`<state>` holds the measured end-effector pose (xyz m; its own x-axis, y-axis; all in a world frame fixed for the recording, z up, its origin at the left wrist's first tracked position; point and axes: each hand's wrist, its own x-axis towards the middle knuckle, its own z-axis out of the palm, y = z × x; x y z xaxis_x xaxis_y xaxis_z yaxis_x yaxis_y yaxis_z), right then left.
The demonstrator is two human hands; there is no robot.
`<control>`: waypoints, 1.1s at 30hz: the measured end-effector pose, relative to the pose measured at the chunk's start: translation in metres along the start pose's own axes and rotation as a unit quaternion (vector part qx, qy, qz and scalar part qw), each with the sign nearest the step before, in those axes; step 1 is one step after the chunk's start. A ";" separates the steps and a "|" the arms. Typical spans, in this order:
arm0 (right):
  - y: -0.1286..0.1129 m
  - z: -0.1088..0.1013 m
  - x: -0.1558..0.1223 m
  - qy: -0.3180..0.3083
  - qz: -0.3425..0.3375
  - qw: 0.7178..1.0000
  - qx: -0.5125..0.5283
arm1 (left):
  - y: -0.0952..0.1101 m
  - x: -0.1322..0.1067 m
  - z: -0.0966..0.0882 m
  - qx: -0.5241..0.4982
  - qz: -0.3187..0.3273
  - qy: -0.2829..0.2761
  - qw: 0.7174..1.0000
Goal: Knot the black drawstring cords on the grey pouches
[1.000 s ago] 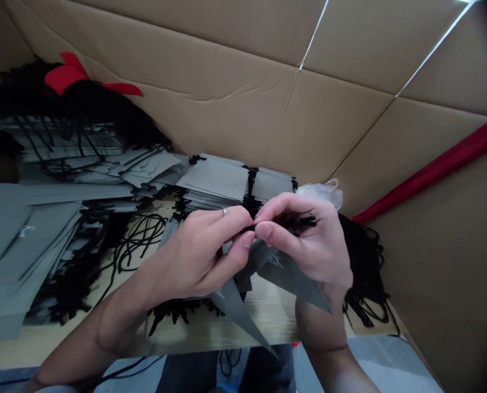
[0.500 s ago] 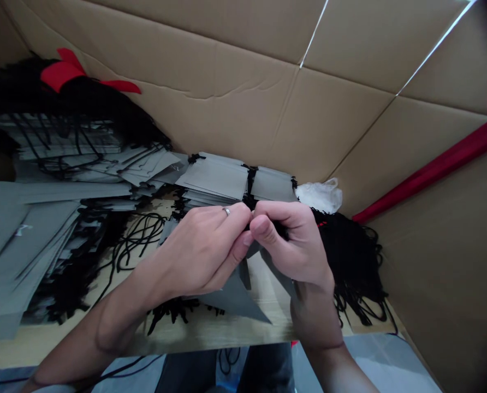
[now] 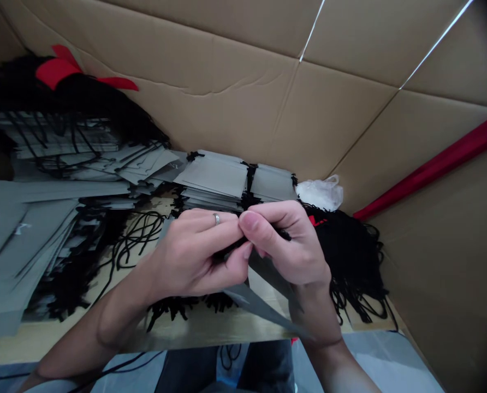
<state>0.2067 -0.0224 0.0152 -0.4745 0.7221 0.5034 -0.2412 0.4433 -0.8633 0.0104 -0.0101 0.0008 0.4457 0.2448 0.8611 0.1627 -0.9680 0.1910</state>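
Note:
My left hand, with a ring on one finger, is closed, and a bit of black cord shows dark between its thumb and fingers. Against its fingertips, my right hand is closed in a pinch, thumb on top. A grey paper piece, flat and bag-like, hangs at a slant below both hands by its corded edge. The exact grip point is hidden by my fingers.
Grey pieces with black cord ends lie stacked behind and at left. A black cord bundle lies at right, near a white plastic bag. A red-tied cord heap sits at back left. Cardboard walls enclose the table.
My right thumb has moved slightly left and now overlaps the left fingertips. My left thumb has parted from its fingers. The hanging grey piece has swung right.

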 end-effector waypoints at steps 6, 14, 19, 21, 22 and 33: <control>-0.005 -0.006 0.003 -0.015 0.049 0.999 -0.016 | -0.005 0.000 -0.006 -0.034 -0.031 -0.081 0.996; -0.007 0.000 -0.004 0.044 0.050 0.997 -0.045 | -0.010 -0.001 -0.001 -0.015 -0.027 -0.082 0.996; -0.003 0.001 -0.002 0.054 0.060 0.996 -0.036 | -0.009 0.000 -0.002 -0.066 -0.015 -0.088 0.994; -0.002 -0.001 0.000 0.034 0.047 0.998 -0.009 | -0.010 0.000 -0.002 -0.061 -0.013 -0.088 0.994; -0.002 -0.001 0.001 0.024 0.046 0.999 0.004 | -0.010 0.001 -0.002 -0.058 -0.013 -0.091 0.994; 0.005 0.003 0.002 0.016 0.088 0.993 0.082 | -0.010 0.004 -0.015 -0.122 -0.055 -0.121 0.984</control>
<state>0.2023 -0.0200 0.0117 -0.4945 0.7986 0.3431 -0.2931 0.2184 -0.9308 -0.0020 -0.0006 0.0097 0.6382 0.3256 0.6977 0.0176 -0.9121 0.4096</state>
